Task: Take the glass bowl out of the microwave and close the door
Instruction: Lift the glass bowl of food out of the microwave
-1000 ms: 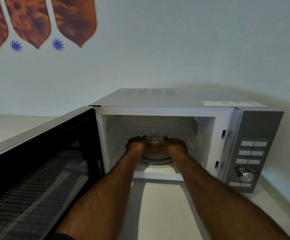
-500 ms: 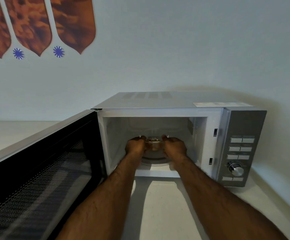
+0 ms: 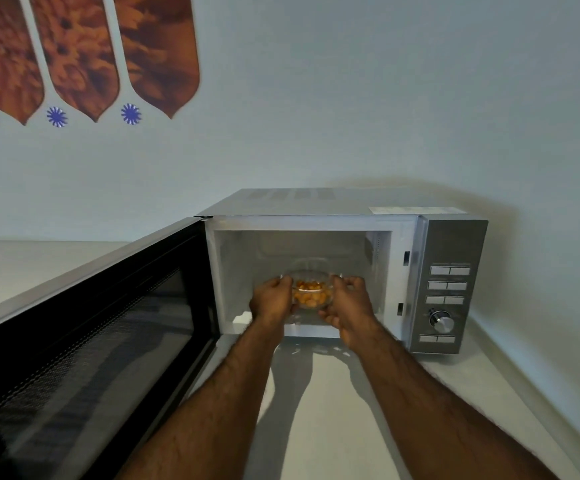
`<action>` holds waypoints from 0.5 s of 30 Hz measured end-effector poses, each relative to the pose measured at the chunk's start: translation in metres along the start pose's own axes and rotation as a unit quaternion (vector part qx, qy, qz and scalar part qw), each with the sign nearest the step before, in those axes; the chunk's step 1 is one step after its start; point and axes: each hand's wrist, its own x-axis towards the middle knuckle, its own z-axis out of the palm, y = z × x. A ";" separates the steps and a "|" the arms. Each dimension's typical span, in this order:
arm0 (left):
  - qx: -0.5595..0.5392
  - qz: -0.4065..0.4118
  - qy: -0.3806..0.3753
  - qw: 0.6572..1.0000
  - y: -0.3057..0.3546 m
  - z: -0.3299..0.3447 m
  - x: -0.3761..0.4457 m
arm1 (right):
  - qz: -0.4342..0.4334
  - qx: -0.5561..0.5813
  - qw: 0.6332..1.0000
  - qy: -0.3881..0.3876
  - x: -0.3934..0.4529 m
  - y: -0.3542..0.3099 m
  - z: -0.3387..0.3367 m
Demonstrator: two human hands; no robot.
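A silver microwave [image 3: 454, 285] stands on a pale counter against the wall, its dark-windowed door [image 3: 84, 341] swung wide open to the left. A small glass bowl [image 3: 311, 294] with orange food pieces is at the front of the cavity opening, lifted off the floor of the oven. My left hand [image 3: 271, 303] grips the bowl's left side and my right hand [image 3: 349, 306] grips its right side. Both forearms reach in from the bottom of the view.
The pale counter [image 3: 333, 410] stretches in front of the microwave. The open door takes up the left foreground. The control panel with buttons and a knob [image 3: 441, 322] is on the right. Brown wall decals [image 3: 77, 53] hang at upper left.
Both hands have drawn the bowl from the turntable deep in the cavity toward the front opening and raised it; the orange food inside now shows.
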 end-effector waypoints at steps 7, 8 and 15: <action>-0.018 -0.005 0.002 1.000 0.002 -0.015 -0.042 | 0.026 0.044 0.998 -0.027 -0.042 -0.001 -0.015; -0.026 -0.011 0.001 1.000 0.002 -0.017 -0.049 | 0.033 0.054 0.998 -0.030 -0.048 0.000 -0.017; -0.046 -0.014 -0.009 0.999 -0.005 -0.029 -0.089 | 0.069 0.123 0.988 -0.065 -0.088 0.005 -0.032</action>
